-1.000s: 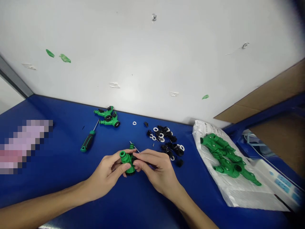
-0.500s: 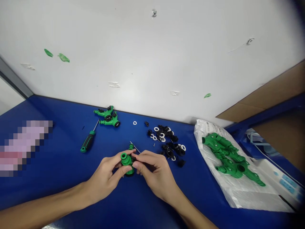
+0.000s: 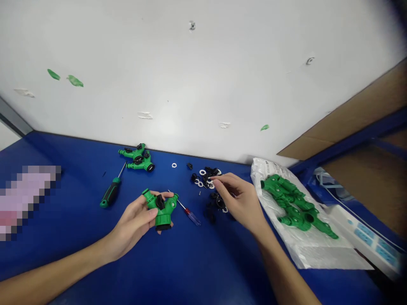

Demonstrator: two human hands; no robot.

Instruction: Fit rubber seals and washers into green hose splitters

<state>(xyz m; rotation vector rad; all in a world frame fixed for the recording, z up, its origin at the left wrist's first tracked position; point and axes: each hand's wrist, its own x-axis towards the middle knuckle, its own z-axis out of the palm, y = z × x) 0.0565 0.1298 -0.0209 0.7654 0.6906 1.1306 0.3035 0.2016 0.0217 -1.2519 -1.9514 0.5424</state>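
Left hand (image 3: 132, 224), left of the pile of black fittings and white washers (image 3: 203, 180): fingers curled closed around a green plastic two-way hose splitter (image 3: 160, 210), thumb lying across the body, black-rimmed end facing down-frame. Right hand (image 3: 240, 201), just behind and right of the pile: fingers extended and slightly spread, no held item visible, fingertips (image 3: 213, 178) over the pile's edge, contact not determinable. Precision screwdriver with red and clear handle (image 3: 191, 216), lying on the blue workbench (image 3: 222, 271) left of the pile, shaft tip beside the splitter. Farther left of the pile: green-handled screwdriver (image 3: 110, 193), two assembled green splitters (image 3: 136, 159). Right of the pile: clear plastic bag (image 3: 270, 178) bearing green splitter bodies (image 3: 294, 207).
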